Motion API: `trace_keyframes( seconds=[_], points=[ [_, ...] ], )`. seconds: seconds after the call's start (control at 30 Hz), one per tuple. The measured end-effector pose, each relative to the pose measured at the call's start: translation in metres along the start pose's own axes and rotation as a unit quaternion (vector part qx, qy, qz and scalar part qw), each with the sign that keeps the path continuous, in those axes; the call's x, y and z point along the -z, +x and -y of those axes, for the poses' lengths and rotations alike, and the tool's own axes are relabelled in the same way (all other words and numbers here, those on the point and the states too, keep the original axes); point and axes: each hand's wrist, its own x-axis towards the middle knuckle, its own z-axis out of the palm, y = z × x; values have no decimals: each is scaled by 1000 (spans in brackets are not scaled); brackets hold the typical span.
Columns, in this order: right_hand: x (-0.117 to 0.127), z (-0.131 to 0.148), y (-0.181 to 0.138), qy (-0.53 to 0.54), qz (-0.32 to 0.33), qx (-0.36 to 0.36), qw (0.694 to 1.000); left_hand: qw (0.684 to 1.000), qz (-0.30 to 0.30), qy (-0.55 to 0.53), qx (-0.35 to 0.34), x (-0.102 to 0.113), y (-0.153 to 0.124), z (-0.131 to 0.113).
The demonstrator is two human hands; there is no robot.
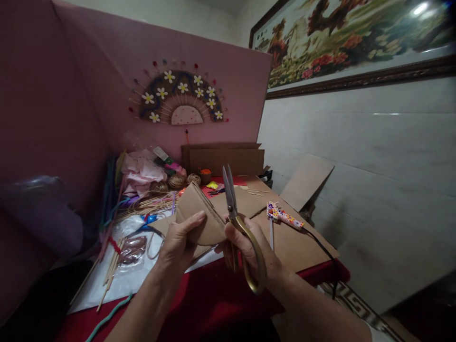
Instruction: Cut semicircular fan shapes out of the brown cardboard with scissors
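Left hand (181, 240): you are gripping a folded or layered cardboard piece (201, 223), thumb flat on its near face, fingers behind it. The piece has a curved outline and is tilted, held up above the middle of the near edge of the red-covered tabletop (324, 271).

Right hand (249, 240): you are gripping scissors (232, 210) by the brass-coloured handles. The blades point up and away from you, tips slightly apart, just beside the cardboard piece's right side. No cardboard shows between the tips; cannot tell whether the lower blades touch it. Some right fingers lie behind the handles, partly hidden.

Toward the right edge: a flower-patterned glue gun (288, 218) rests on a flat cardboard sheet (302, 244); its dark cord (322, 247) runs over the near right corner.

Toward the near left corner: white paper (87, 289) carries thin wooden sticks (112, 268) and, just beside them, a clear packet (132, 251) with brown contents. A teal strip (110, 317) hangs at the near edge.

Toward the far edge: balls of twine (176, 181), a small bowl (205, 177) with orange contents, and crumpled pink material (140, 172) farther left. A cardboard box (228, 162) stands behind the bowl. Above, a flowered fan-shaped decoration (183, 88) is on the pink panel (242, 95).
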Motion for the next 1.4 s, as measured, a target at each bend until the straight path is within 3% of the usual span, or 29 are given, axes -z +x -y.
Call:
trace_keyframes(
  seconds=[0.13, 0.57, 0.87, 1.03, 1.2, 1.4],
  points=[
    [-1, 3, -7, -8, -8, 4, 1000, 998, -44, -36, 0, -3, 0, -4],
    [-6, 3, -8, -26, -81, 20, 996, 999, -19, -19, -19, -4, -3, -3],
    [-7, -1, -11, 4, -84, 29, 996, 1000, -17, -5, -19, -5, -5, -3],
    [-4, -6, -10, 25, -71, -1, 997, 1000, -26, -1, -14, -5, -4, -4],
    [4, -5, -4, 17, -52, -9, 998, 998, -62, 6, 16, -3, 0, 0],
    [10, -10, 6, -24, -66, -8, 997, 999, -23, 33, 26, 1, 2, 12]
  ],
)
